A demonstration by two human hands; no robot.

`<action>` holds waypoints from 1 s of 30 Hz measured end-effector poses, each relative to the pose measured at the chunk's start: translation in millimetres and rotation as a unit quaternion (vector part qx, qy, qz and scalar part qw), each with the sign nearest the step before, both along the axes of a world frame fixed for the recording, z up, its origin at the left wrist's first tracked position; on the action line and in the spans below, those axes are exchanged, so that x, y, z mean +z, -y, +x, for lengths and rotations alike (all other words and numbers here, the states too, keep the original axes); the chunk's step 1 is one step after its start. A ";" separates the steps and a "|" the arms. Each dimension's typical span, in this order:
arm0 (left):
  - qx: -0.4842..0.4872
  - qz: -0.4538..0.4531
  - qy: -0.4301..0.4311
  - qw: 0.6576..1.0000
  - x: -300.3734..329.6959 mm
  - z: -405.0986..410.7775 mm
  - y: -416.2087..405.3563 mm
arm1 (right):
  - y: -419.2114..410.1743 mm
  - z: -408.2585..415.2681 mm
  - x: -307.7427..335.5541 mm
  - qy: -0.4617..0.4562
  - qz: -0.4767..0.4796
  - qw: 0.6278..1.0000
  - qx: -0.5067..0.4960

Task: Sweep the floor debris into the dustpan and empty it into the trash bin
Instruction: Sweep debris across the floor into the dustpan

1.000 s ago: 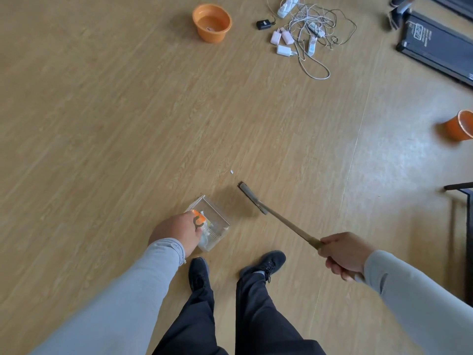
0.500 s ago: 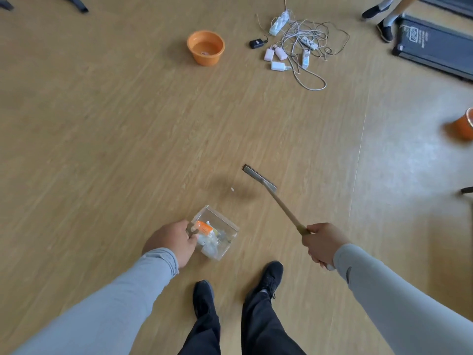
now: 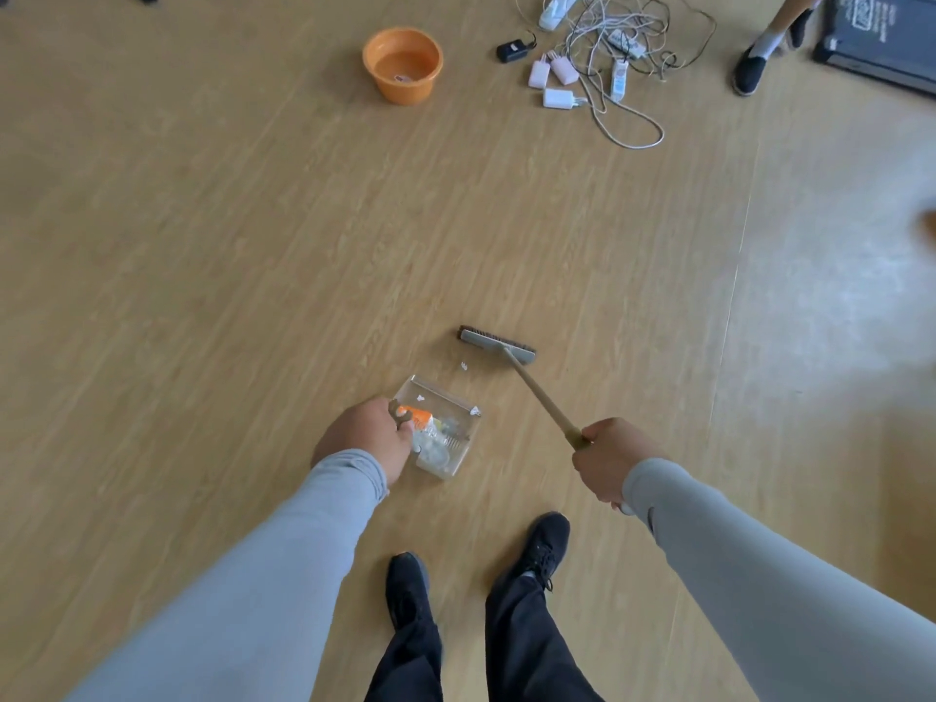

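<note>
Since the white scrap (image 3: pixel 463 366) is sitting on the floor (image 3: pixel 202 245) right between the broom head (image 3: pixel 497 345) and the open mouth of the clear dustpan (image 3: pixel 458 438), this looks like the final little pull of the sweep, so it's all about keeping things lined up. Left hand (image 3: pixel 365 434) has its grip wrapped around the dustpan's handle, pan low at the floor and already carrying an orange bit and some pale junk. Right hand (image 3: pixel 610 461) has its grip clenched on the wooden broomstick (image 3: pixel 542 397), head just past the scrap. My take: press the pan's front lip flat on the floor so the scrap can't slide under, then drag the bristles straight toward the mouth in 1 short, slow stroke. Go too fast and something that light will probably hop over the side. Hold the pan level afterward so nothing spills on the walk. The orange tub (image 3: pixel 402 65) farther out might be the bin, can't say for sure.
</note>
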State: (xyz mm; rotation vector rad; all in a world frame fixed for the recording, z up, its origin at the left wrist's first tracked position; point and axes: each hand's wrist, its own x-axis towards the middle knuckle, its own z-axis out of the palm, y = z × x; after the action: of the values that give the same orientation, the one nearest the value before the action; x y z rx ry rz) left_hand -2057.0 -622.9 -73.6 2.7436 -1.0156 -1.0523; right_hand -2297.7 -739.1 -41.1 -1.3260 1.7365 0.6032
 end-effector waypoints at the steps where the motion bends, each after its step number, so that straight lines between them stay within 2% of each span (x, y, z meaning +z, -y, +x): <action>1: -0.002 0.000 0.000 1.000 -0.6 -2.0 8.9 | -0.8 3.3 -0.6 -0.003 -0.001 1.000 0.025; 8: -0.002 0.004 0.020 1.000 -3.6 4.4 25.7 | -11.0 -5.1 12.3 -0.039 0.055 0.989 0.133; 11: -0.005 0.008 0.015 1.000 2.7 6.9 24.1 | 7.3 -41.0 47.8 -0.001 0.100 0.991 0.088; 13: -0.006 0.007 0.016 1.000 3.4 7.0 22.1 | 18.7 -69.5 76.1 0.024 0.092 0.994 0.050; 15: -0.008 0.006 0.018 1.000 3.0 6.2 19.1 | 18.1 -86.9 91.9 0.023 0.082 0.995 0.057; 22: 0.005 0.003 0.020 1.000 5.4 1.4 12.5 | 8.9 -67.9 69.3 0.028 0.019 0.999 0.011; 26: 0.011 0.000 0.018 1.000 5.3 0.2 7.3 | -0.8 -49.1 44.7 0.017 0.067 0.996 0.050; 30: 0.007 0.005 0.017 1.000 7.6 -0.1 0.6 | 14.6 -75.6 74.5 0.028 0.095 0.994 0.048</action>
State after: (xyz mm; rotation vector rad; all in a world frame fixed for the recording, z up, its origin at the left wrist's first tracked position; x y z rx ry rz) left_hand -2057.2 -623.4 -65.9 2.7824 -0.9974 -1.0141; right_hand -2373.3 -753.7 33.4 -1.2850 1.5361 0.7591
